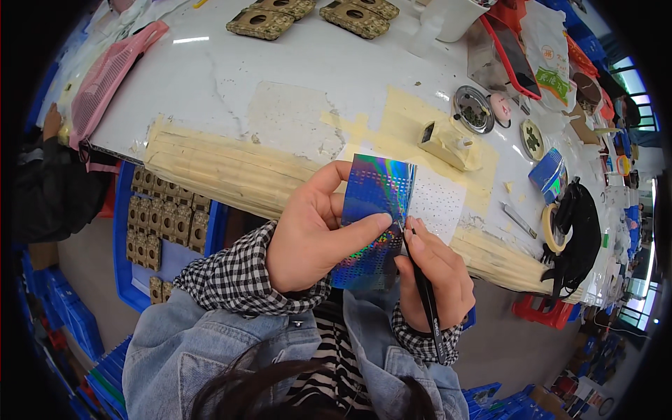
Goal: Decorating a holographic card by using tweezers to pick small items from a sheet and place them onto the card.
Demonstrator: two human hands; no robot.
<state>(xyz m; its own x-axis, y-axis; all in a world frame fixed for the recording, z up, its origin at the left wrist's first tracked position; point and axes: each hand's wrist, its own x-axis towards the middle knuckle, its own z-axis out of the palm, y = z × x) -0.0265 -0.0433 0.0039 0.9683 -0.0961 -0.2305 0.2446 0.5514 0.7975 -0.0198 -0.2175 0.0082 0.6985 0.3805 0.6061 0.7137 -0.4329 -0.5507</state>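
A shiny blue holographic sticker sheet [374, 185], with rows of small cut marks, is held upright in my left hand [308, 231]; the thumb presses on its front and the fingers go behind it. My right hand [437, 273] is closed around black tweezers [424, 287], whose tips meet the sheet's right edge near my left thumb. Whether a sticker sits between the tips is too small to tell. Just beyond the sheet, a white sheet with dark specks [437, 206] lies on the taped table edge.
Camouflage-patterned molded parts [260, 24] sit at the table's far side, more in a blue crate [126, 269] below left. A tape-wrapped block [451, 145], round dish [474, 110], metal tweezers [519, 220], tape roll [557, 231] and black pouch [579, 238] lie right. A pink basket [112, 84] stands left, near another person's hand [52, 121].
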